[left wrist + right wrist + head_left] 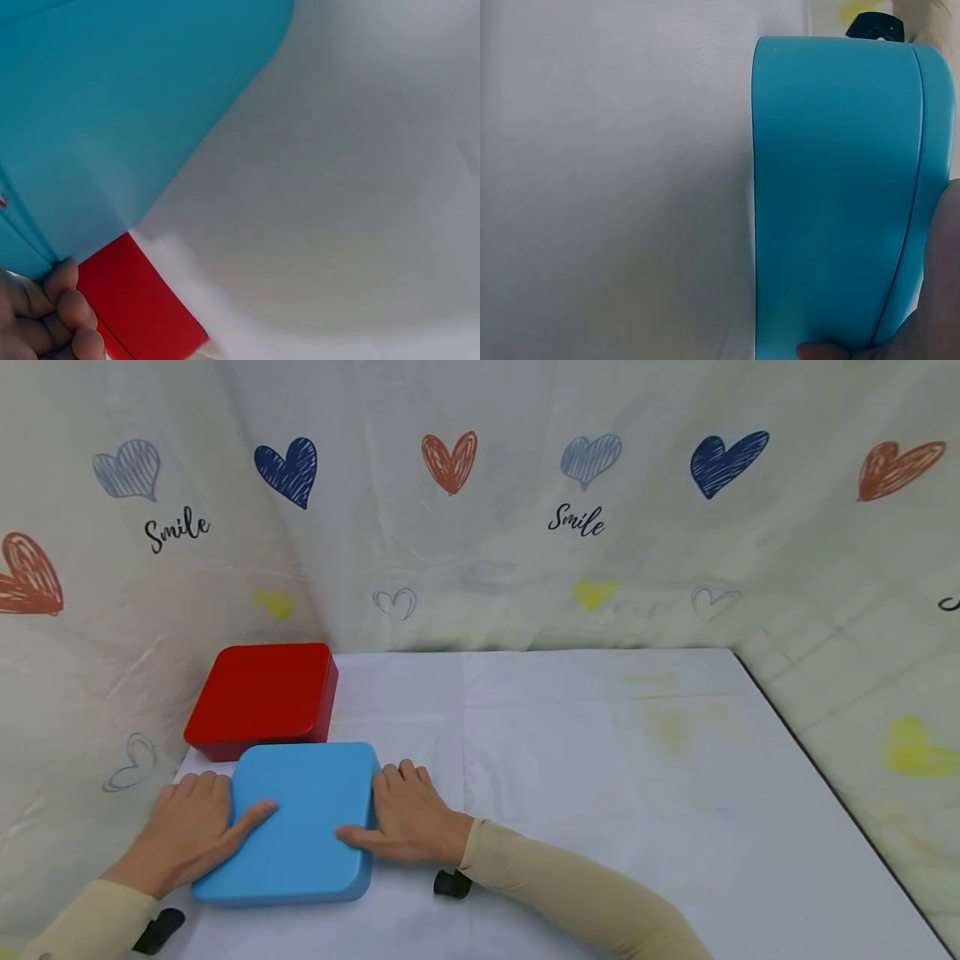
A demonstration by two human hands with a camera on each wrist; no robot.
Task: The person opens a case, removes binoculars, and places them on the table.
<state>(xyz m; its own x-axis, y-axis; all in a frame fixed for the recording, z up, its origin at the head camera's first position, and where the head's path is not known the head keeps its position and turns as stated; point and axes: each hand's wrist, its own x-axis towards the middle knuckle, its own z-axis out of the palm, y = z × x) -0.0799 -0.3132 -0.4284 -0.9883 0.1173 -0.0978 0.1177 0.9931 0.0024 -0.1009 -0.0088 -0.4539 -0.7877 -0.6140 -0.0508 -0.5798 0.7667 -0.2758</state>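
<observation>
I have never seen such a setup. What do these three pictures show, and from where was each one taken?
There is no machine here: a person works with a bare left hand and right hand. The wide picture is taken from the person's head, looking forward and down; the other two are taken from the left and right wrists, close to the work. On the white table, a red box lies at the far left. Nearer the person, both hands hold a blue box from opposite sides.

I see the person's bare left hand [197, 827] and bare right hand [412, 814] held apart, thumbs stretched toward each other, fingers bent — the beige-sleeved left forearm [93, 922] and beige-sleeved right forearm [585, 885] slanting inward.
</observation>
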